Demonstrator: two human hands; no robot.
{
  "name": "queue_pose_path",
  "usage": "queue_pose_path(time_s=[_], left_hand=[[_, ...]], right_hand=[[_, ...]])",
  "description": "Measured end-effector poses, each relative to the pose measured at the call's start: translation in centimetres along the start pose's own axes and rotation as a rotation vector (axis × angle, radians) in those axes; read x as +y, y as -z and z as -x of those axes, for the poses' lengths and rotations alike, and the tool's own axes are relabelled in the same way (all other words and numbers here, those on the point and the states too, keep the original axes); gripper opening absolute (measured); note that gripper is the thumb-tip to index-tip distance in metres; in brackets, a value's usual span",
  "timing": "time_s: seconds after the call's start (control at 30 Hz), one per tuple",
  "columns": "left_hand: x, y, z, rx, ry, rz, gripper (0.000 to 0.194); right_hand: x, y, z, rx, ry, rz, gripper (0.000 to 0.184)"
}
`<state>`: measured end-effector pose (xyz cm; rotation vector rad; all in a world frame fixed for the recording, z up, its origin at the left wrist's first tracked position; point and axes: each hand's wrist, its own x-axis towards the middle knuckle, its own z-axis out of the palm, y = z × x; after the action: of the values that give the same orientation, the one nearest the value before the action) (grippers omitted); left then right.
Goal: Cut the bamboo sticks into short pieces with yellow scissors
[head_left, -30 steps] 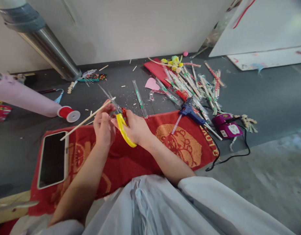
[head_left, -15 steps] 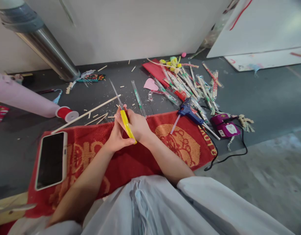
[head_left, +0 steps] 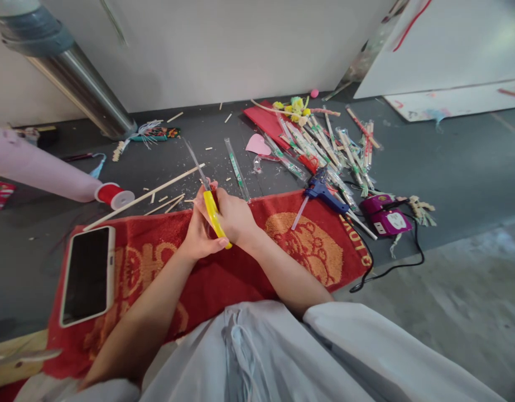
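Observation:
Both my hands are closed together round a pair of yellow-handled scissors (head_left: 216, 215), whose blades point up and to the left. My right hand (head_left: 237, 216) wraps the handles from the right. Pressed against them from the left is my left hand (head_left: 196, 231), its thumb across the lower end of the handle. A long thin wooden stick (head_left: 144, 197) crosses at the blades near its right end; whether it is between them I cannot tell. Its left end reaches the towel's edge. Short cut stick pieces (head_left: 173, 202) lie just left of my hands.
A red towel (head_left: 236, 279) lies under my forearms, with a tablet (head_left: 87, 276) at left. A blue glue gun (head_left: 324, 192) and a purple power socket (head_left: 385, 215) with a black cord are at right. Wrapped chopsticks (head_left: 319, 142) are piled behind; a red spool (head_left: 115, 195) sits left.
My hands and the scissors have shifted slightly left. The long stick has slid a little left and down with them.

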<state>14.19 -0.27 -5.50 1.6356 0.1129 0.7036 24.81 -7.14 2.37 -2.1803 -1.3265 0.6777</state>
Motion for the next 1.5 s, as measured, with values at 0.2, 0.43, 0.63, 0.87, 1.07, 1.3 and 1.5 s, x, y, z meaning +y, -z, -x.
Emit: queue_pose_path(time_s=[0.2, 0.43, 0.63, 0.87, 1.07, 1.3, 1.5], left_hand=[[0.3, 0.0, -0.2, -0.002, -0.016, -0.006, 0.107], [0.1, 0.3, -0.1, -0.004, 0.013, -0.032, 0.114], [-0.1, 0.2, -0.4, 0.049, -0.04, -0.073, 0.113], [1.3, 0.0, -0.8, 0.487, -0.227, -0.42, 0.038], [2.8, 1.6, -1.3, 0.733, -0.182, -0.69, 0.029], [1.6, 2.5, -1.3, 0.606, -0.122, -0.825, 0.026], [3.0, 2.0, -1.4, 0.63, -0.183, -0.997, 0.022]], right_hand=[[0.1, -0.2, -0.1, -0.001, 0.0, -0.004, 0.062], [-0.1, 0.2, 0.2, -0.003, -0.021, -0.07, 0.06], [0.2, 0.5, 0.3, 0.085, -0.012, -0.095, 0.056], [1.5, 0.5, -0.2, 0.351, 0.074, 0.059, 0.059], [2.3, 0.8, -0.5, 0.317, 0.189, 0.132, 0.06], [2.4, 1.7, -0.3, 0.259, 0.26, 0.165, 0.058], [2.0, 2.8, 0.6, 0.214, 0.302, 0.24, 0.06]])
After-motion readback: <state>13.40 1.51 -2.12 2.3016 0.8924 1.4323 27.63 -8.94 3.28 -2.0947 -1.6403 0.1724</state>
